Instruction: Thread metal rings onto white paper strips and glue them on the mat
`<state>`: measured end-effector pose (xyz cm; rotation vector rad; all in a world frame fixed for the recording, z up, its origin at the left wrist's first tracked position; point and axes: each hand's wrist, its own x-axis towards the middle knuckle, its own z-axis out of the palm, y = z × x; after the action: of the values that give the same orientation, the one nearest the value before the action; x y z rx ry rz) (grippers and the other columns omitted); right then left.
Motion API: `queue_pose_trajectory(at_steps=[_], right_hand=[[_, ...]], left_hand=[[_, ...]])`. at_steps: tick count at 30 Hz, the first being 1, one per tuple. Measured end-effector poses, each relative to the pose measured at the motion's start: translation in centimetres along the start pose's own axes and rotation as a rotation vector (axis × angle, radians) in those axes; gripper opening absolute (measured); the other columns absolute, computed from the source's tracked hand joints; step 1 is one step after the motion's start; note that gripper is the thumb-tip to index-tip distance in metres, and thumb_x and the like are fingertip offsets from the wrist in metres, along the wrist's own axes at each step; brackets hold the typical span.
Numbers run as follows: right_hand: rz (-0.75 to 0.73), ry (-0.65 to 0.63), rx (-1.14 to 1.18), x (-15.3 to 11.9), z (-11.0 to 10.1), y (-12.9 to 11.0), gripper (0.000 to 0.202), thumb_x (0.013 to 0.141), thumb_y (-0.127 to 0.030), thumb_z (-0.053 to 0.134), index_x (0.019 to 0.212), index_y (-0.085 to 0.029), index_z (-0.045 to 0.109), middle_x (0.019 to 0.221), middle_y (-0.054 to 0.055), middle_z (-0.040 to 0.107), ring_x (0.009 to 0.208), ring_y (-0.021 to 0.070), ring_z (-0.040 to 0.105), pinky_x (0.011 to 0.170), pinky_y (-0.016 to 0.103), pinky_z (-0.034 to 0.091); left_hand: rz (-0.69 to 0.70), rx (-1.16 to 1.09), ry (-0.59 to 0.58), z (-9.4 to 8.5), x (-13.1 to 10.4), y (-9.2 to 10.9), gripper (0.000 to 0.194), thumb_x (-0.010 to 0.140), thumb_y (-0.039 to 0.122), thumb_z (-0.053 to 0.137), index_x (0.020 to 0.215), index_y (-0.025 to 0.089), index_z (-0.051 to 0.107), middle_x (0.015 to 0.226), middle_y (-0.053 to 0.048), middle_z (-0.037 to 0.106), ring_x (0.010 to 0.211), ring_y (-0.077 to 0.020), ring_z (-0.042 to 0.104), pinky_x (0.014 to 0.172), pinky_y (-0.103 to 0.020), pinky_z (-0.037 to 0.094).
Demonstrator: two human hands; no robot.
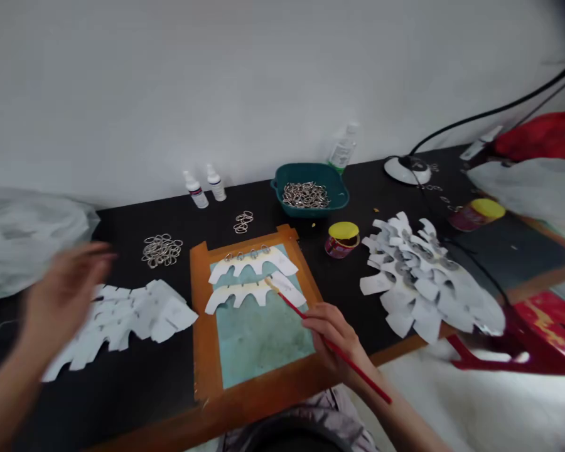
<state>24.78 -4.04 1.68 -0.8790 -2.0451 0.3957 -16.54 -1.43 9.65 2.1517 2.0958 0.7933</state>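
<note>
My right hand (332, 333) holds a red brush (346, 359), its tip touching the lower white scalloped piece (245, 292) on the green mat (263, 339). Above that piece lies another scalloped piece (252, 262) with several metal rings (253, 254) along its top edge. My left hand (68, 289) is raised at the left, smeared by motion, beside a stack of white cut pieces (145, 307). Whether its fingers hold anything cannot be made out.
A green basin (279, 188) holds metal rings. Beside it stand a yellow-lidded tin (342, 240) and a clear bottle (343, 150). Loose rings (161, 250) lie left, near two white bottles (196, 191). White pieces (414, 276) are heaped right, below a lamp base (407, 169).
</note>
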Motion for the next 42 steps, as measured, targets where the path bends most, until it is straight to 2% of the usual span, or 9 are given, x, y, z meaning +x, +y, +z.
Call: queue_pose_trajectory(at_steps=[4,9,15,27,30,33,38,40,42], right_hand=[[0.014,0.049,0.003,0.5,0.4,0.3,0.027,0.089,-0.007,0.050,0.108,-0.023,0.062,0.098,0.008,0.067,0.095,0.0211,0.065,0.083,0.039,0.056],[0.010,0.072,-0.005,1.0,0.0,-0.2,0.026,0.089,-0.007,0.051,0.107,-0.023,0.061,0.099,0.008,0.067,0.097,0.0210,0.064,0.086,0.039,0.054],[0.021,0.020,0.007,0.5,0.5,-0.5,0.024,0.090,-0.008,0.050,0.107,-0.021,0.061,0.098,0.008,0.067,0.094,0.0192,0.064,0.083,0.036,0.055],[0.061,0.020,-0.023,0.9,0.1,-0.2,0.022,0.090,-0.009,0.048,0.102,-0.023,0.060,0.094,0.007,0.067,0.091,0.0194,0.065,0.085,0.039,0.054],[0.034,0.020,-0.039,0.9,0.1,-0.2,0.023,0.088,-0.007,0.049,0.101,-0.022,0.061,0.093,0.006,0.068,0.088,0.0193,0.066,0.086,0.040,0.054],[0.001,0.032,-0.050,0.6,0.4,0.2,0.025,0.086,-0.005,0.050,0.101,-0.022,0.060,0.089,0.005,0.069,0.084,0.0191,0.067,0.088,0.042,0.054],[-0.057,0.033,-0.046,-0.1,0.7,1.4,0.026,0.087,-0.003,0.049,0.102,-0.021,0.061,0.090,0.006,0.069,0.086,0.0196,0.067,0.087,0.041,0.055],[-0.087,0.025,-0.046,-0.3,0.6,1.7,0.026,0.086,-0.004,0.050,0.103,-0.020,0.062,0.090,0.006,0.069,0.087,0.0197,0.068,0.086,0.039,0.056],[-0.111,0.024,-0.053,-0.4,0.7,1.7,0.026,0.086,-0.004,0.050,0.103,-0.020,0.062,0.090,0.006,0.069,0.088,0.0198,0.068,0.086,0.037,0.056]], left_hand=[[0.594,-0.029,-0.161,7.2,-4.4,8.3,0.021,0.095,0.027,0.050,0.110,0.023,0.065,0.110,-0.003,0.070,0.101,-0.0190,0.065,0.085,-0.033,0.055],[0.649,0.136,-0.088,14.7,-5.7,14.6,0.020,0.095,0.022,0.047,0.101,0.017,0.066,0.101,-0.010,0.072,0.093,-0.0227,0.066,0.076,-0.037,0.057],[0.622,0.085,-0.072,17.1,-6.6,14.0,0.022,0.096,0.020,0.043,0.105,0.022,0.063,0.099,-0.006,0.070,0.097,-0.0228,0.065,0.081,-0.038,0.057],[0.560,0.003,-0.055,18.0,-6.4,13.5,0.023,0.094,0.018,0.046,0.110,0.018,0.062,0.101,-0.009,0.071,0.093,-0.0245,0.065,0.077,-0.041,0.058],[0.537,0.012,-0.061,16.8,-6.5,13.6,0.025,0.094,0.021,0.045,0.113,0.020,0.063,0.105,-0.010,0.071,0.093,-0.0242,0.067,0.079,-0.042,0.058],[0.458,0.056,-0.036,13.3,-4.5,11.7,0.031,0.094,0.028,0.048,0.121,0.020,0.060,0.122,-0.013,0.066,0.103,-0.0252,0.065,0.085,-0.042,0.056],[0.152,0.268,0.160,2.9,3.2,0.8,0.041,0.093,0.043,0.048,0.123,0.018,0.058,0.149,-0.017,0.040,0.137,-0.0364,0.039,0.108,-0.056,0.035],[-0.131,0.360,0.212,-1.8,6.0,-4.3,0.063,0.093,0.052,0.044,0.137,0.008,0.043,0.159,-0.024,0.012,0.144,-0.0474,0.014,0.108,-0.067,0.025],[-0.494,0.416,0.391,-5.9,8.2,-8.2,0.087,0.089,0.063,0.044,0.140,-0.005,0.029,0.155,-0.036,0.001,0.139,-0.0563,0.003,0.102,-0.076,0.018]])
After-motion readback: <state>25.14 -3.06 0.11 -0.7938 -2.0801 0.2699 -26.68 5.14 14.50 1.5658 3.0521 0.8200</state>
